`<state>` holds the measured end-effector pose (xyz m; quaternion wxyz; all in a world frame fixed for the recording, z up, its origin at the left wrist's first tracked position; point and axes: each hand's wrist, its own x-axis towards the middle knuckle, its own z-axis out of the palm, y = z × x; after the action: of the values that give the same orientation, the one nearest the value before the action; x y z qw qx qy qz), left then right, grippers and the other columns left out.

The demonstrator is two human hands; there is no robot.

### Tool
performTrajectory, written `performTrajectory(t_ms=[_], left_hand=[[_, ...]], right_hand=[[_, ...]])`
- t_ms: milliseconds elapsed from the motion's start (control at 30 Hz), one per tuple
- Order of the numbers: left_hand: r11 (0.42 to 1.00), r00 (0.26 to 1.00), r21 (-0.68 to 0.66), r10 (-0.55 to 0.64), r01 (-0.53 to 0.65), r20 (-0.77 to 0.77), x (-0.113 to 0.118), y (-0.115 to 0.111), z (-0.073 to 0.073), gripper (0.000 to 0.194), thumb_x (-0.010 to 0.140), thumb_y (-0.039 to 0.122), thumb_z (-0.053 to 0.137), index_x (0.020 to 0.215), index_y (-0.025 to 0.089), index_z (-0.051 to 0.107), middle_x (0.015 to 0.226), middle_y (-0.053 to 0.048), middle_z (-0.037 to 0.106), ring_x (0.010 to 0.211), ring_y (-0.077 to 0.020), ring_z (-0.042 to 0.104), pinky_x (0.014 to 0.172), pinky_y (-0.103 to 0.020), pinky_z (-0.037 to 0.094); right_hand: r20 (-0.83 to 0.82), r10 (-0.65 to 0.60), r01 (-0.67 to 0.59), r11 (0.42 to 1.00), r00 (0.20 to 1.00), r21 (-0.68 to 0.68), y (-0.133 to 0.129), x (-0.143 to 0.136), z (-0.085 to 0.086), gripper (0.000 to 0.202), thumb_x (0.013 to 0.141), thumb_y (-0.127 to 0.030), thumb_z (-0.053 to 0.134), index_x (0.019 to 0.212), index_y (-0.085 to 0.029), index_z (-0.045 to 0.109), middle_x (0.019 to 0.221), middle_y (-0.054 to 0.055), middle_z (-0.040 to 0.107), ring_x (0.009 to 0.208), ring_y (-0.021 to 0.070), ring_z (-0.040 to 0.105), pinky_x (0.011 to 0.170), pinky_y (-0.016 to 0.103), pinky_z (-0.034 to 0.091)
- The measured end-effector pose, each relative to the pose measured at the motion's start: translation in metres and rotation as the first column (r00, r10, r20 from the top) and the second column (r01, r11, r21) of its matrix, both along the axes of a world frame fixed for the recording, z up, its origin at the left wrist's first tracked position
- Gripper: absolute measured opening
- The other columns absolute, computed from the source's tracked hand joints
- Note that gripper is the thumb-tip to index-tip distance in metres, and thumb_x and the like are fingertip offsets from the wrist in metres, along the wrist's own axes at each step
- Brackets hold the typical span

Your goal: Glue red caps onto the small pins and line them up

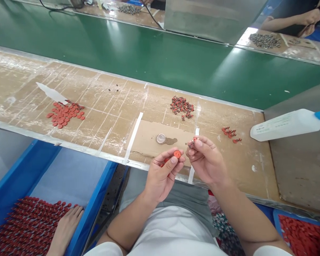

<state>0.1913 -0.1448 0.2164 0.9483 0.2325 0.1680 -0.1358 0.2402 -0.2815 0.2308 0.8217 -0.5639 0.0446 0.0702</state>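
My left hand [164, 174] pinches a small orange-red disc [177, 154] between thumb and fingers; more red shows in its curled fingers. Close beside it on the right, my right hand [209, 160] pinches a small dark and red part [192, 142], mostly covered by the fingertips. The two pieces are apart. Below them on the bench lies a cardboard sheet [146, 138] taped down with white strips. On it stands a small clear round dish [160, 138] beside a wet brown stain. A pile of small dark and red parts [181, 106] lies behind the hands.
Orange-red discs [65, 113] are heaped at the left. Several joined pieces [230, 133] lie at the right, near a white bottle [288, 124] with a blue cap. Another person's hand [69, 224] rests in a blue bin [96, 192] of red pieces. A green belt [122, 49] runs behind.
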Motion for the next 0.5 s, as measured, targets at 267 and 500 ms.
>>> performTrajectory(t_ms=[267,500], left_hand=[[0.999,0.999,0.023,0.026,-0.025,-0.038,0.001,-0.012,-0.003,0.022,0.074,0.019,0.078,0.096,0.018,0.075,0.095,-0.005,0.076,0.092,-0.0154,0.072,0.084,-0.021,0.057],[0.997,0.998,0.063,0.035,-0.032,-0.042,0.0,-0.014,-0.008,0.02,0.076,0.021,0.077,0.095,0.018,0.075,0.098,-0.005,0.076,0.096,-0.0167,0.071,0.087,-0.023,0.056]], right_hand=[[0.303,-0.167,0.259,0.919,0.938,-0.296,0.002,-0.025,-0.002,0.02,0.071,-0.023,0.082,0.089,-0.026,0.074,0.086,0.003,0.077,0.074,0.0176,0.073,0.069,0.031,0.064],[0.544,-0.12,0.369,0.851,0.83,-0.375,-0.002,-0.029,-0.009,0.035,0.069,-0.011,0.081,0.095,-0.033,0.076,0.087,-0.001,0.076,0.074,0.0174,0.072,0.069,0.033,0.063]])
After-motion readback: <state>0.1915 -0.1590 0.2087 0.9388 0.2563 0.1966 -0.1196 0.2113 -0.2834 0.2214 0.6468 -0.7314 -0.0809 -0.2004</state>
